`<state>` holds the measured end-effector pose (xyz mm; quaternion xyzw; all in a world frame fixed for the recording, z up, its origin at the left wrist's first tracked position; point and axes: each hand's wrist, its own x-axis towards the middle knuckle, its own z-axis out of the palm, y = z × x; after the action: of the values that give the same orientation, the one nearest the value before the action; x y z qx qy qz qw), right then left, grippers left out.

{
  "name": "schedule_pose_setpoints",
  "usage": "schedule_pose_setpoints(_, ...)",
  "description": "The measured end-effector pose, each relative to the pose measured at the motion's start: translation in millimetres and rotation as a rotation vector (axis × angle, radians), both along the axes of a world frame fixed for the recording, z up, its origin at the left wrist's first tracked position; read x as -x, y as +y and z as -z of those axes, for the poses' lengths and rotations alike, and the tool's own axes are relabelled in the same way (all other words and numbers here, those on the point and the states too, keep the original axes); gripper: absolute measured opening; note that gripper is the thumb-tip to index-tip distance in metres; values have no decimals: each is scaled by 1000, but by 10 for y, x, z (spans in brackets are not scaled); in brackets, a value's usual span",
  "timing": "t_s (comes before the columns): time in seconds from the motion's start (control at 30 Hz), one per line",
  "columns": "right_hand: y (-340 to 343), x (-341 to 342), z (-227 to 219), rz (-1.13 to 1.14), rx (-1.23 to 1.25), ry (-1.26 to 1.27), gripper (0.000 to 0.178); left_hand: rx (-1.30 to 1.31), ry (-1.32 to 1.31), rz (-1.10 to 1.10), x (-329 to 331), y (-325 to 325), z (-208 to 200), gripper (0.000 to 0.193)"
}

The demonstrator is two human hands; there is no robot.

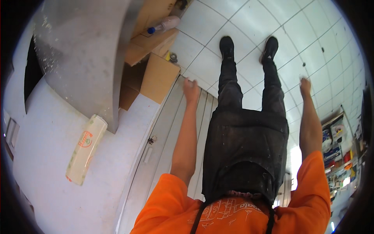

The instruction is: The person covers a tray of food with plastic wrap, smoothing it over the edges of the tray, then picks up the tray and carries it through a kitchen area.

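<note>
My left hand (pixel 191 91) hangs at my side above the grey slatted metal door (pixel 157 156), fingers loosely bent with the tips apart and nothing visible in them. On the other side, my right hand (pixel 306 87) hangs over the white tiled floor (pixel 290 43); its fingers are curled in, and no object shows there. Both arms are stretched down beside my black apron (pixel 245 144). Nearest to the left hand is an open cardboard box (pixel 160 78), a short way off and untouched.
A grey metal counter (pixel 85 50) with pale crumbs stands at the left. Beyond its corner, a long cream packet (pixel 86 150) with orange print lies on a white surface. A clear bottle (pixel 167 24) with a blue cap rests on cardboard. Cluttered shelves (pixel 338 152) stand at right.
</note>
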<state>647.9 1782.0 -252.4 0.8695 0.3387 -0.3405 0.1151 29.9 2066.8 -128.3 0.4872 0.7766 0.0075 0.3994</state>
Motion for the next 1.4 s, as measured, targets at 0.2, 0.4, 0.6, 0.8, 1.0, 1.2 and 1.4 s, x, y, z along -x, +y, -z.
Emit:
schedule_pose_setpoints(0.2,-1560,-473,-1870,-308,296,-321,55,-298,395,129,179,145,-632,57)
schedule_pose_setpoints(0.4,799,1280,-2532,410,-24,407,12,-835,482,-317,497,1401,-1369,46)
schedule_pose_setpoints(0.6,2904,2878,-3218,-175,-591,510,24,-134,206,10,902,2287,-908,51)
schedule_pose_setpoints(0.8,3711,3745,-3868,-223,-325,771,26,-316,135,-97,1128,2325,-395,48)
schedule_pose_setpoints(1.0,3092,3108,-3739,-558,-306,492,24,-733,77,-56,1034,1640,-511,37)
schedule_pose_setpoints(1.2,2282,1720,-3553,169,-374,106,34,-439,-487,-511,493,246,-1471,18)
schedule_pose_setpoints(1.4,2886,1894,-3895,460,-424,277,23,-148,-290,-349,318,378,-2341,41)
